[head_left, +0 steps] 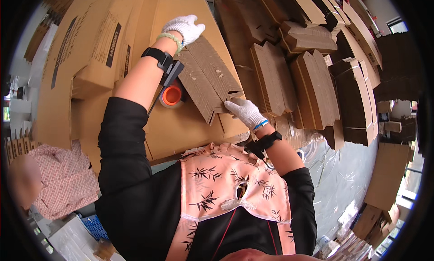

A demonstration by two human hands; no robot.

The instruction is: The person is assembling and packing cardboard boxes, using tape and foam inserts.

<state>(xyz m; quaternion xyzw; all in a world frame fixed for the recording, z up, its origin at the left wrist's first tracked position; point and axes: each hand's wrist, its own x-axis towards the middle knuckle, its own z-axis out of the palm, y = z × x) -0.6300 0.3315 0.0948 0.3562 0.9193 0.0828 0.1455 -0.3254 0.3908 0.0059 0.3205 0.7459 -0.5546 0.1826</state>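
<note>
A bundle of nested, V-folded brown cardboard strips lies slantwise on a large flat cardboard surface before me. My left hand, in a white knit glove, is at its far end with the fingers partly curled over that end; their tips are hard to make out. At the near right end, my right hand, gloved too, grips the bundle, thumb on top and fingers along the side. An orange-cored tape roll stands left of the bundle, beneath my left forearm.
A tall printed carton rises at the left. More folded cardboard bundles are stacked at the right, some strapped. A person in a patterned top is at lower left, near a blue crate. Grey floor shows at right.
</note>
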